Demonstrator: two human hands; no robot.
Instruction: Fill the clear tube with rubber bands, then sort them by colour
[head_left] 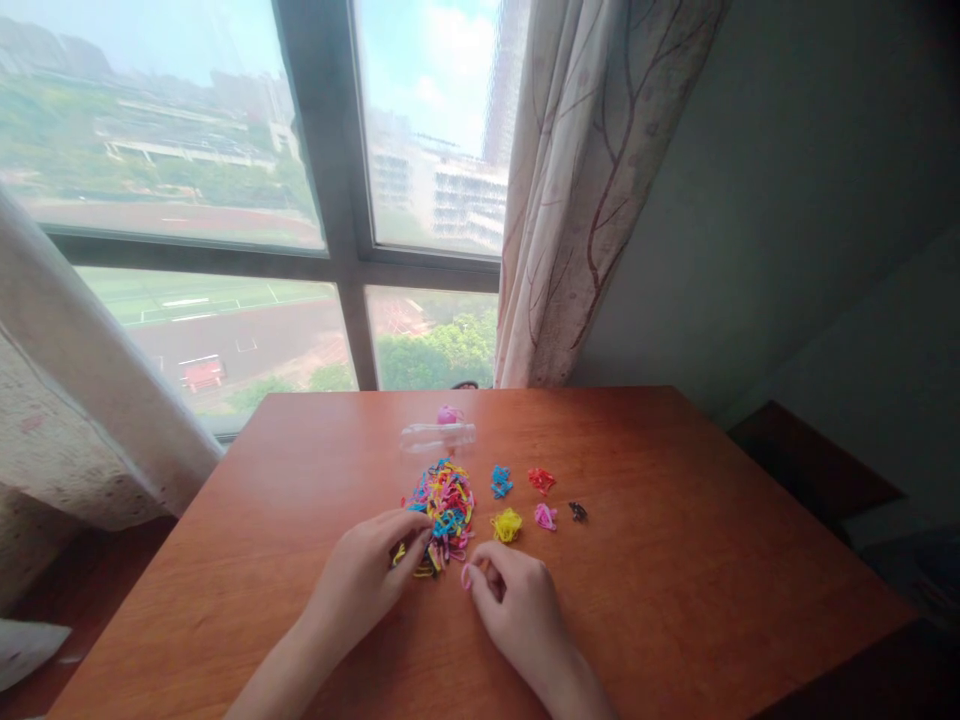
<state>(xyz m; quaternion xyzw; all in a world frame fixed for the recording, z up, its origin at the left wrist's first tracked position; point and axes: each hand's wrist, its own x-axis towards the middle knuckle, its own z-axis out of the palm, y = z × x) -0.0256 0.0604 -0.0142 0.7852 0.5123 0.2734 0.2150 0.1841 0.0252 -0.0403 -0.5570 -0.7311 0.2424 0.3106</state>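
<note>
A mixed heap of small coloured rubber bands (pixel 444 492) lies near the middle of the wooden table. My left hand (pixel 364 565) is at the heap's near left side, thumb and fingertips pinched together; what they grip is too small to make out. Just right of the heap, my right hand (pixel 521 592) pinches a pink rubber band (pixel 466 576), its loop sticking out to the left. Beyond that hand are separate little piles: yellow bands (pixel 507 525), blue bands (pixel 501 482), red bands (pixel 541 481), pink bands (pixel 546 516) and black bands (pixel 577 511).
Behind the heap a clear plastic bottle (pixel 439 437) lies on its side, with a pink round object (pixel 448 414) beyond it. The wooden table (pixel 675 560) reaches toward a window (pixel 345 200). Curtains (pixel 577 200) hang on both sides.
</note>
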